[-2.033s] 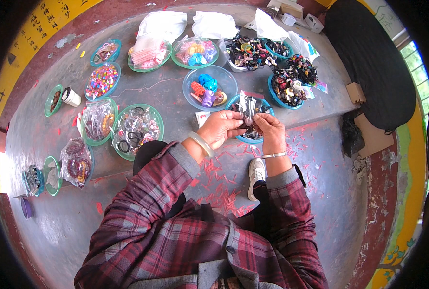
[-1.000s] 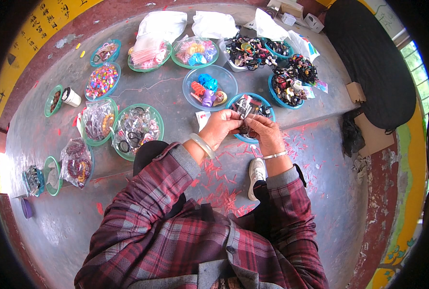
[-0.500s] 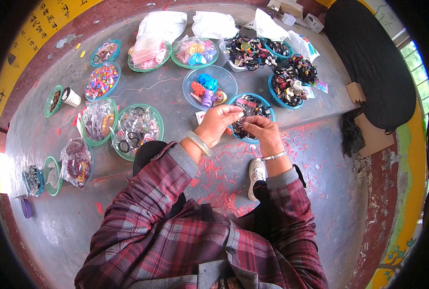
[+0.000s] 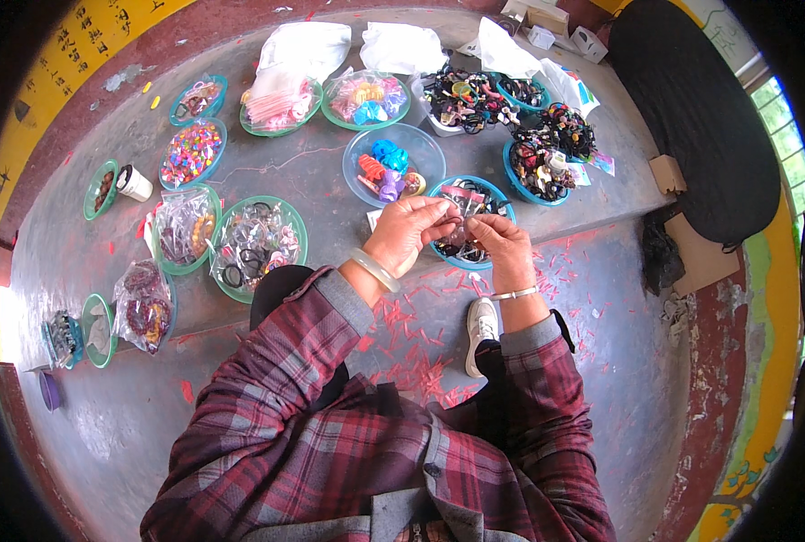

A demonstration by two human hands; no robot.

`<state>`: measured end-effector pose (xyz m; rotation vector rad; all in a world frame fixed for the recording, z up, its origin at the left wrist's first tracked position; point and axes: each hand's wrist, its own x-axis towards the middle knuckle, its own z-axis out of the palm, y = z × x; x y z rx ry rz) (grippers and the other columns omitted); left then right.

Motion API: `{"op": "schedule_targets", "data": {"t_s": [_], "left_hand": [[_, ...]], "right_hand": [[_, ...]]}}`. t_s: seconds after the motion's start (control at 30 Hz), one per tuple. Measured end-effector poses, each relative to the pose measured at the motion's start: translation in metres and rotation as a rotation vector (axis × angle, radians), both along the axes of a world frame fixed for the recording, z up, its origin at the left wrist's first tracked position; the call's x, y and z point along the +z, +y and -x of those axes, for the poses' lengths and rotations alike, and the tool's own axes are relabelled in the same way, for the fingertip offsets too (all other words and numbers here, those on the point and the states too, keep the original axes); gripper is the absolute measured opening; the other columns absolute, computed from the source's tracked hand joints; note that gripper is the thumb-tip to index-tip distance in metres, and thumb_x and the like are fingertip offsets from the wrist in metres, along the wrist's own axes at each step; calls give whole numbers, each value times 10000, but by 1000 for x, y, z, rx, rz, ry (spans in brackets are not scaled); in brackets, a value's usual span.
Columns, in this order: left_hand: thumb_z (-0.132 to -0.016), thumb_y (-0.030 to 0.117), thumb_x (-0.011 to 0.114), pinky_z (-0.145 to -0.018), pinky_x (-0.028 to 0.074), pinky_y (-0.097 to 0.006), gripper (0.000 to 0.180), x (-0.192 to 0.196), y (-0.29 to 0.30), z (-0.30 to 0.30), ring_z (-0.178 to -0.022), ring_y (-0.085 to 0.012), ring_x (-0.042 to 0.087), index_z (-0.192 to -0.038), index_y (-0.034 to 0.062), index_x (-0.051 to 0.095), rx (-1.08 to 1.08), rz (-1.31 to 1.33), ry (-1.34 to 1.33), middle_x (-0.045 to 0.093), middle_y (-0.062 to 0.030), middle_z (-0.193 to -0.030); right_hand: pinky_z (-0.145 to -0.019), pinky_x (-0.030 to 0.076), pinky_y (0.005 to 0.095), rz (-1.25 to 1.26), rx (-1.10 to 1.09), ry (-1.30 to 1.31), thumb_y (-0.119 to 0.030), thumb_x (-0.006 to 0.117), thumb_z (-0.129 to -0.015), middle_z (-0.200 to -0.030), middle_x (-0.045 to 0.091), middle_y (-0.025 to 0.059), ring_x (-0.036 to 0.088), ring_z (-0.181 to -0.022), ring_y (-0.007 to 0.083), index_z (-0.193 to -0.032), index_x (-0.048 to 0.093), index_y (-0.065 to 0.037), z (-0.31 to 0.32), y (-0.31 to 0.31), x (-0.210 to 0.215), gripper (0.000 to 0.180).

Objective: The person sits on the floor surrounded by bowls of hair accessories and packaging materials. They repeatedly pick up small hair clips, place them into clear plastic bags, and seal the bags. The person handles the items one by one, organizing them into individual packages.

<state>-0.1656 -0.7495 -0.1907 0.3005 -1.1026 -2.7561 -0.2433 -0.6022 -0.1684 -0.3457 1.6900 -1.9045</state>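
Note:
My left hand (image 4: 401, 237), with a pale bangle at the wrist, pinches with thumb and forefinger at a small clear plastic bag (image 4: 463, 200) with a pinkish strip. My right hand (image 4: 505, 253), wearing a silvery bracelet, is closed in a pinch at the bag's other side. Small dark items show through the plastic; their kind is too small to tell. Both hands are held above the near side of a blue bowl (image 4: 510, 213) of black hair ties, partly hiding it.
Behind stand a clear blue bowl (image 4: 352, 172) with colourful pieces and another bowl of hair ties (image 4: 536, 163). Green bowls with bagged items (image 4: 258, 244) and a bowl of bright beads (image 4: 192, 152) are at left. Red scraps (image 4: 425, 375) litter the floor around my shoe (image 4: 480, 334).
My right hand has shifted slightly right and its fingertips have drawn away from the left hand's. More of the clear plastic shows between them. My left hand has barely moved.

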Motion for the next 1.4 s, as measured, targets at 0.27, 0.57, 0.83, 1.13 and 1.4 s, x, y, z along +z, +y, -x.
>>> {"op": "schedule_targets", "data": {"t_s": [0.27, 0.57, 0.83, 1.13, 1.4], "left_hand": [[-869, 104, 498, -786, 487, -248, 181, 5, 2, -2, -899, -163, 579, -957, -31, 580, -19, -9, -36, 598, -113, -961], [-861, 65, 493, -798, 480, -237, 188, -3, 1, 1, -906, -158, 580, -987, -54, 564, -29, -44, -4, 592, -118, -989], [-862, 71, 491, -789, 484, -244, 212, -2, -2, 1, -887, -158, 587, -1027, -51, 543, -85, -81, 25, 594, -113, -984], [-887, 113, 461, -781, 481, -247, 223, -10, 2, 4, -867, -152, 586, -1017, -45, 551, -12, 173, -38, 596, -107, -965], [-891, 119, 458, -710, 484, -233, 234, -18, 6, 6, -807, -122, 592, -1024, -47, 556, -39, 426, -3, 612, -70, -903]], "right_hand": [[-559, 432, 193, 66, -27, -136, -84, 621, -780, -746, 624, 19, 551, -621, 89, -807, 638, -36, 8, 5, -7, 57], [-665, 501, 263, 154, 19, -196, -60, 591, -797, -800, 630, 87, 605, -711, 164, -840, 615, 1, 9, 4, -7, 78], [-676, 516, 279, 214, 37, -334, -66, 570, -814, -843, 626, 113, 613, -747, 191, -863, 597, 21, 7, 3, -9, 103], [-629, 482, 244, -51, -189, 134, -69, 571, -805, -809, 617, 63, 589, -687, 142, -899, 603, 1, 7, 1, -14, 122], [-597, 453, 279, -334, -196, 960, -32, 597, -731, -775, 591, 88, 577, -676, 207, -838, 640, -60, -14, -7, 6, 119]]}}
